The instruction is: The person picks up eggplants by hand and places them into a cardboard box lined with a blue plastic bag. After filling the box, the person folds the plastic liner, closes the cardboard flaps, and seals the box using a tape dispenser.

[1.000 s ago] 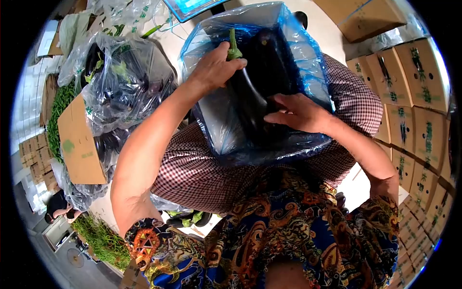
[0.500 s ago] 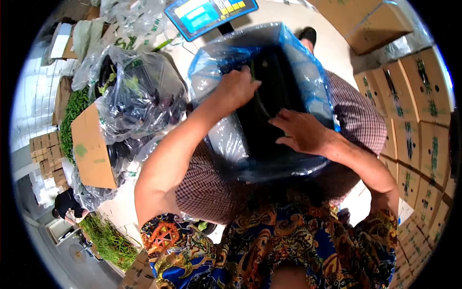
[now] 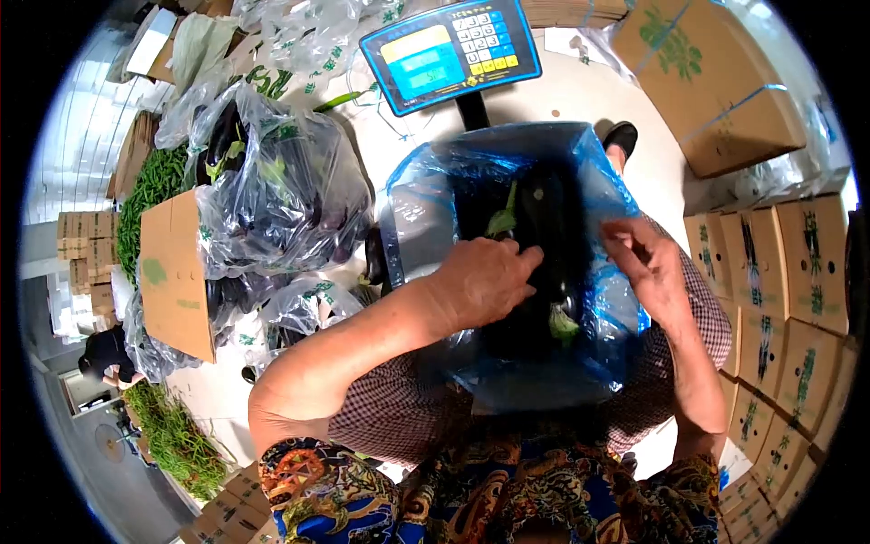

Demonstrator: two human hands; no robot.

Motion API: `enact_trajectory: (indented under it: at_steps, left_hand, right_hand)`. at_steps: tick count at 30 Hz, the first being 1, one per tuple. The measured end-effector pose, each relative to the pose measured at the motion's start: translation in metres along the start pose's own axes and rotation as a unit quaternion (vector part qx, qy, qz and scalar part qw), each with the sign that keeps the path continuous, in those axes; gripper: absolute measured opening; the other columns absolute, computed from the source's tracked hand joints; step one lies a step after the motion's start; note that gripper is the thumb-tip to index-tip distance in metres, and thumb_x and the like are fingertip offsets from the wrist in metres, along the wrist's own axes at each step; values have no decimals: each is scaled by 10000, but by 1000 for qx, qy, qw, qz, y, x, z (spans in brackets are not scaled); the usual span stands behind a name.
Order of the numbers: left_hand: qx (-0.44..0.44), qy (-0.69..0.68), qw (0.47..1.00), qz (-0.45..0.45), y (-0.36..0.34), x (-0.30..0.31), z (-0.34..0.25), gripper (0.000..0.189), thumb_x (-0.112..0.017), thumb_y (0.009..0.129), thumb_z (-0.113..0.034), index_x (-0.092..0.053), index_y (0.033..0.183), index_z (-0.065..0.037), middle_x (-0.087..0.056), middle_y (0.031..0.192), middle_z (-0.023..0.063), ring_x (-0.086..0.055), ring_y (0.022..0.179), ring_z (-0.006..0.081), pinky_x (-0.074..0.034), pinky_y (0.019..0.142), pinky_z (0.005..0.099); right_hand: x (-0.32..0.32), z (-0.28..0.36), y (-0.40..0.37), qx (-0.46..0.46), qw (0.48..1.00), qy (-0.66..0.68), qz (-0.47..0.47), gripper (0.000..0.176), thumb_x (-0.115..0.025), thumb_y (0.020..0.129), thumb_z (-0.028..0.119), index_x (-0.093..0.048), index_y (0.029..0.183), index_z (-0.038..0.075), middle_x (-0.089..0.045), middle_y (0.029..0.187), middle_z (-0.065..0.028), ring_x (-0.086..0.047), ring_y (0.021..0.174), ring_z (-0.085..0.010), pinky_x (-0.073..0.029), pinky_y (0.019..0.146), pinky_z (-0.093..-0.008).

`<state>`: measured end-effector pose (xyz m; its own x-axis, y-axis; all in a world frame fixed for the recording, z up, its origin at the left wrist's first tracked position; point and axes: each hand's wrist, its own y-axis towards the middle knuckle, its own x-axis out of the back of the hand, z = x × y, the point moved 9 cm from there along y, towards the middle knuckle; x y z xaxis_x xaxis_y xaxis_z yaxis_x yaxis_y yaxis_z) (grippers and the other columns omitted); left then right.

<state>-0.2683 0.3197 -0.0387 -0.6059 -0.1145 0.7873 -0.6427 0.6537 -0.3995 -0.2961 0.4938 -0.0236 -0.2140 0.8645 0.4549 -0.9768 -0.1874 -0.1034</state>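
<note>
Dark glossy eggplants (image 3: pixel 548 218) lie in a box-shaped container lined with a blue plastic bag (image 3: pixel 521 385). My left hand (image 3: pixel 489 281) is over them with its fingers curled round an eggplant whose green stem (image 3: pixel 503 218) points away from me; its underside is hidden by the hand. Another eggplant shows its green cap (image 3: pixel 563 324) towards me, to the right of that hand. My right hand (image 3: pixel 648 272) is raised at the bag's right side, its fingers bent and apart, with nothing visible in them.
A scale display (image 3: pixel 453 54) stands beyond the container. On the left are a clear bag of eggplants (image 3: pixel 281 190), a cardboard flap (image 3: pixel 172 272) and green peppers (image 3: pixel 149 199). Stacked cartons (image 3: pixel 761 263) line the right side. A person (image 3: pixel 109 358) bends at far left.
My left hand has moved nearer to me, down from the far end of the eggplants. The right hand has lifted off them to the bag's right side. The view has shifted.
</note>
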Motion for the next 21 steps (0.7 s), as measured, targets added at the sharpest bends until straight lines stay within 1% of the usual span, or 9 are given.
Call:
enact_trajectory:
  at_steps: [1, 2, 5, 8, 12, 15, 17, 20, 21]
  left_hand:
    - [-11, -8, 1000, -1, 2, -4, 2, 486, -601, 885, -298, -490, 1280, -37, -620, 942, 181, -638, 847, 355, -529, 730, 447]
    - [-23, -15, 1000, -3, 3, -7, 2, 487, -598, 887, -296, -489, 1281, -31, -619, 939, 184, -637, 854, 355, -528, 736, 448]
    - [-12, -9, 1000, 23, 4, -9, 7, 495, -599, 888, -285, -482, 1288, -20, -619, 952, 192, -632, 881, 359, -525, 757, 449]
    - [-23, -36, 999, 8, 5, -10, 12, 493, -599, 889, -275, -479, 1298, -27, -620, 974, 195, -629, 897, 364, -523, 772, 453]
    - [-19, -46, 999, 11, 6, -8, 15, 490, -597, 890, -264, -472, 1296, -19, -620, 978, 202, -630, 892, 369, -522, 768, 459]
    - [-29, -49, 998, -1, 6, -11, 14, 458, -598, 886, -260, -488, 1251, -8, -617, 958, 202, -633, 873, 371, -518, 752, 471]
    - [-41, -62, 997, -10, 6, -12, 14, 429, -598, 883, -267, -504, 1207, -2, -615, 949, 198, -634, 861, 372, -515, 741, 478]
    - [-14, -20, 1000, -3, 16, -26, 24, 400, -602, 876, -273, -514, 1153, 3, -619, 912, 171, -635, 841, 371, -512, 723, 479]
    - [-39, -21, 998, -34, 15, -29, 24, 373, -599, 880, -274, -531, 1129, -5, -622, 901, 168, -637, 834, 367, -513, 720, 473]
  right_hand:
    - [-3, -8, -1, -32, 999, 20, 11, 166, -623, 869, 30, -642, 1031, -1, -661, 804, -60, -606, 700, -111, -478, 639, -245]
    - [-4, -7, 0, -26, 999, 21, 13, 163, -623, 870, 33, -644, 1029, 1, -648, 791, -50, -590, 683, -103, -469, 629, -239]
    - [-9, -1, 5, -7, 1000, 20, 16, 163, -627, 868, 22, -656, 1028, 16, -614, 760, -19, -544, 643, -75, -444, 589, -228]
    - [-16, 5, 8, 28, 999, 19, 26, 183, -638, 858, 8, -656, 1040, 19, -612, 768, -16, -536, 644, -70, -438, 580, -226]
    - [-20, -3, 9, 2, 999, 30, 28, 194, -646, 861, 19, -660, 1055, 20, -616, 775, -19, -520, 632, -70, -427, 572, -217]
    - [-21, -6, 9, -21, 999, 31, 34, 190, -646, 866, 32, -662, 1055, 17, -613, 770, -16, -542, 651, -75, -439, 584, -224]
    - [-24, -8, 9, -12, 999, 35, 30, 183, -635, 876, 43, -661, 1055, 10, -606, 764, -13, -561, 671, -79, -451, 601, -228]
    - [-28, -3, 9, -34, 998, 0, 49, 179, -608, 895, 60, -660, 1054, -2, -612, 769, -19, -594, 714, -92, -471, 640, -231]
    - [-29, -5, 9, -44, 997, 11, 55, 188, -600, 896, 64, -653, 1062, -6, -625, 776, -34, -598, 722, -91, -473, 650, -225]
